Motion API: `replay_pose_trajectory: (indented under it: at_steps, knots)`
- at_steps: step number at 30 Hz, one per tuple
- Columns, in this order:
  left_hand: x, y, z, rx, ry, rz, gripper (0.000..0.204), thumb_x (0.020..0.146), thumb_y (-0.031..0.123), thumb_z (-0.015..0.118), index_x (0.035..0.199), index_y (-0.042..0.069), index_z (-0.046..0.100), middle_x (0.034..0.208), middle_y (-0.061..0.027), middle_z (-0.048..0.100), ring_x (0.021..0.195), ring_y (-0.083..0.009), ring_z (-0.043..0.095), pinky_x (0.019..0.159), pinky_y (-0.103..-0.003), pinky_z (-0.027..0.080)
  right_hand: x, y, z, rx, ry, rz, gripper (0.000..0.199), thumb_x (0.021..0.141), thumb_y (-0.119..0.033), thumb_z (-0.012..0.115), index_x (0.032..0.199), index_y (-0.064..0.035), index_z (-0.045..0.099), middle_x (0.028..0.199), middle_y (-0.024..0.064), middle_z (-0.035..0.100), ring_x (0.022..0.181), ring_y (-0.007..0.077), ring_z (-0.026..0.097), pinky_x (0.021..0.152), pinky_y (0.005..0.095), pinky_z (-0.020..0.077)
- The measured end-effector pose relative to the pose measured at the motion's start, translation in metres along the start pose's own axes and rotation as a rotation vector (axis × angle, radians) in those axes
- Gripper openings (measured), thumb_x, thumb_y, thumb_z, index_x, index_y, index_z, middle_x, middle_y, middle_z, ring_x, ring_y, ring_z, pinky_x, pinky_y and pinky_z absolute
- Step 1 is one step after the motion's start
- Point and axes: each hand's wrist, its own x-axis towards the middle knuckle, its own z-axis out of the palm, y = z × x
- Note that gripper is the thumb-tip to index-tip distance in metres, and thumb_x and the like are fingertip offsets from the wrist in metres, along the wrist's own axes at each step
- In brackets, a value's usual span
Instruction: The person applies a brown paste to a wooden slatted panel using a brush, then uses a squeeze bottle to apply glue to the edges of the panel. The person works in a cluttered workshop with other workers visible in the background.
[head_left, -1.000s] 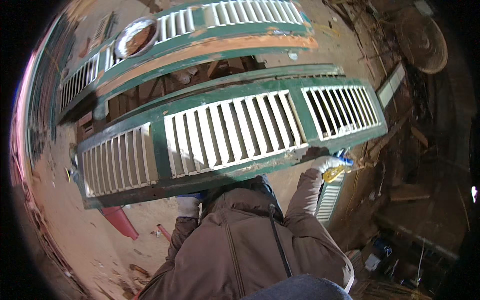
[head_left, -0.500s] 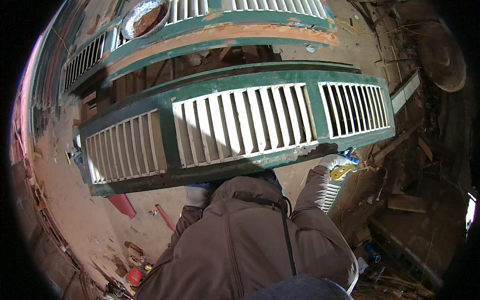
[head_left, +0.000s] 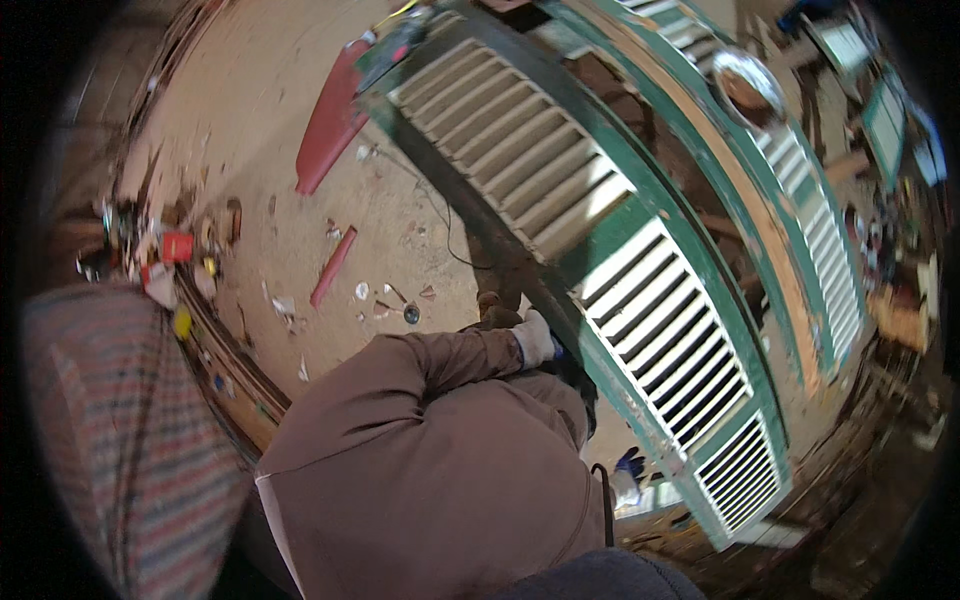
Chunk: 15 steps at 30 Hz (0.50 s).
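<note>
A long green louvered shutter (head_left: 572, 270) with white slats slants from the upper middle to the lower right. My left hand (head_left: 537, 340), in a white and blue glove, is at its near edge. Its fingertips are hidden, so I cannot tell whether they grip the frame. Lower down, my right hand (head_left: 627, 474), in a similar glove, shows beside the shutter's near edge with its blue fingers apart. Nothing shows in it.
Beyond lies a second green shutter (head_left: 733, 187), bearing a shiny metal bowl (head_left: 748, 90). Red pieces (head_left: 333, 120) and scraps lie on the floor at the left. A striped cloth (head_left: 120, 430) hangs at lower left; clutter crowds the right.
The view has swung left, so the shutter now runs diagonally. A yellow-handled tool at my right hand is out of sight now, and that hand's fingers are spread. My left hand shows more.
</note>
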Motion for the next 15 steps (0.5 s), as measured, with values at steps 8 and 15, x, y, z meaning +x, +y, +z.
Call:
replay_pose_trajectory:
  at_steps: [8,15]
  knots:
    - [0.023,0.008,-0.028,0.516,0.244,0.248,0.038,0.097,0.04,0.048,0.107,0.009,0.066,0.103,-0.0131,0.067,0.089,-0.0287,0.064,0.074,-0.046,0.051,0.024,-0.013,-0.035,-0.016,0.071,-0.334,0.052,0.103,-0.026,0.033,0.154,-0.0141,0.032,0.13,0.0162,0.049,0.108,0.0336,0.044,0.096,0.0543,0.0368]
    - [-0.04,0.066,-0.006,1.505,0.118,0.182,0.05,0.097,0.046,0.046,0.113,0.004,0.068,0.1,-0.0127,0.07,0.083,-0.025,0.064,0.072,-0.04,0.047,0.024,-0.003,0.019,-0.121,-0.003,-0.509,0.052,0.105,-0.031,0.03,0.154,-0.0143,0.03,0.144,0.0226,0.042,0.129,0.0433,0.038,0.106,0.0627,0.0306]
